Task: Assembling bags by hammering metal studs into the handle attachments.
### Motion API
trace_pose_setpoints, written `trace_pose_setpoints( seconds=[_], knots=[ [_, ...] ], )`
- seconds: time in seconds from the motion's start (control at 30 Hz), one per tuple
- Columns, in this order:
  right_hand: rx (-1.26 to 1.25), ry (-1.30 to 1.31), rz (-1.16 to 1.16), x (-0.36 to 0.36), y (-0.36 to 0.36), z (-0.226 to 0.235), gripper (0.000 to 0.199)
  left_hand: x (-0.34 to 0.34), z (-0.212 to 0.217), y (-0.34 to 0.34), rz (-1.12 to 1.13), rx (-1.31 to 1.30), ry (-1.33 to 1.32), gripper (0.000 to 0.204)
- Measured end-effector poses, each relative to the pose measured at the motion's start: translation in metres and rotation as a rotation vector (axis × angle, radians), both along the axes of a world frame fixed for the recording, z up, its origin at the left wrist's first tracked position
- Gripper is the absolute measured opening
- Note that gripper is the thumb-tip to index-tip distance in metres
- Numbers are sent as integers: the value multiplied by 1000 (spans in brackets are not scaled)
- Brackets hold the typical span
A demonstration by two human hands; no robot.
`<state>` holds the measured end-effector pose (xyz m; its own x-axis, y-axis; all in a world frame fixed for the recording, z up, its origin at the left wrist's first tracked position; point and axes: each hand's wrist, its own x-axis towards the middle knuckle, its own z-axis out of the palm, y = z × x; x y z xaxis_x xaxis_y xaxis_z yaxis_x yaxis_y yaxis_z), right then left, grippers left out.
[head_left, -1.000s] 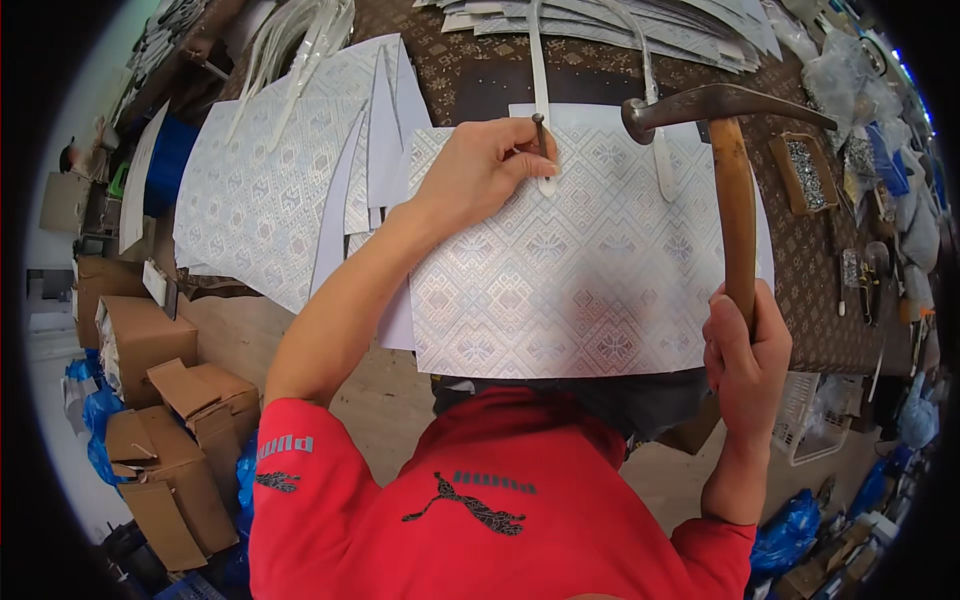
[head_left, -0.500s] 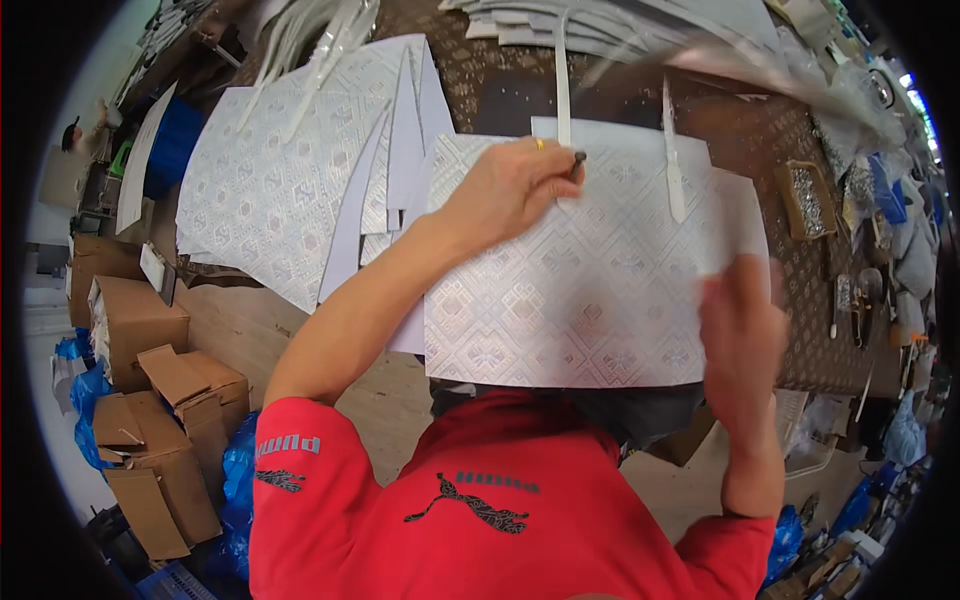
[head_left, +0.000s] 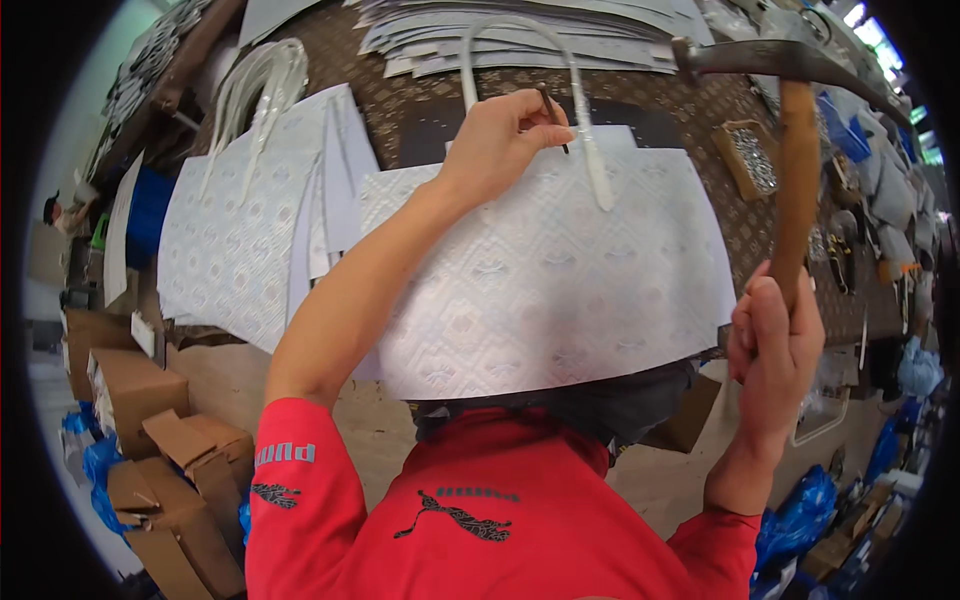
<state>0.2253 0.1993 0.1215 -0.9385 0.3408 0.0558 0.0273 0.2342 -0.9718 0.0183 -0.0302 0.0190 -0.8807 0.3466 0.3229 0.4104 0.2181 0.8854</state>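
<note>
My left hand (head_left: 500,145) pinches a thin dark metal punch (head_left: 546,100), held nearly upright at the upper edge of a patterned silvery-white panel (head_left: 560,270). A white strap handle (head_left: 590,150) arches over the panel's far edge. One strap end lies on the panel just right of the punch; my left hand hides the other. Off the panel's right side, my right hand (head_left: 775,345) is closed round the wooden handle of a hammer (head_left: 797,190). Its dark metal head is raised at the upper right, apart from the punch.
Left on the brown patterned table (head_left: 420,110) lie more patterned panels (head_left: 235,220) with white straps. A dark board (head_left: 640,130) sits under the panel's far edge. Flat sheets (head_left: 540,50) are stacked behind. A box of small metal pieces (head_left: 748,160) stands right; cardboard boxes (head_left: 140,395) stand lower left.
The hammer, blurred before, now shows clearly at the upper right. My right hand has moved slightly outward and down. The panel and strap appear farther left and turned a little in view.
</note>
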Motion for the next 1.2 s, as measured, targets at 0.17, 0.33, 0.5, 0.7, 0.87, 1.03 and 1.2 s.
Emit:
trace_pose_setpoints(
  seconds=[0.17, 0.33, 0.5, 0.7, 0.87, 1.03, 1.2],
  knots=[
    [-4, -42, 8, 5, 24, -18, 20, -9, -13, 39, -67, -78, -32, 16],
    [-57, -87, -14, 0, 36, -24, 21, -7, -19, 51, -97, -151, 5, 14],
    [-9, -67, 1, -5, 37, -29, 21, -4, -11, 50, -89, -221, 17, 10],
    [111, 26, -49, -12, 32, -10, 20, -7, -11, 51, -130, -287, 125, 11],
    [-10, 318, -20, -26, 32, 7, 18, -8, -15, 51, -156, -337, 353, 12],
    [710, 26, 290, -52, 54, -43, 20, -9, -18, 54, -174, -294, 441, 13],
    [323, -109, 130, -22, 38, -10, 19, 1, -19, 53, -8, -269, 299, 13]
  ],
)
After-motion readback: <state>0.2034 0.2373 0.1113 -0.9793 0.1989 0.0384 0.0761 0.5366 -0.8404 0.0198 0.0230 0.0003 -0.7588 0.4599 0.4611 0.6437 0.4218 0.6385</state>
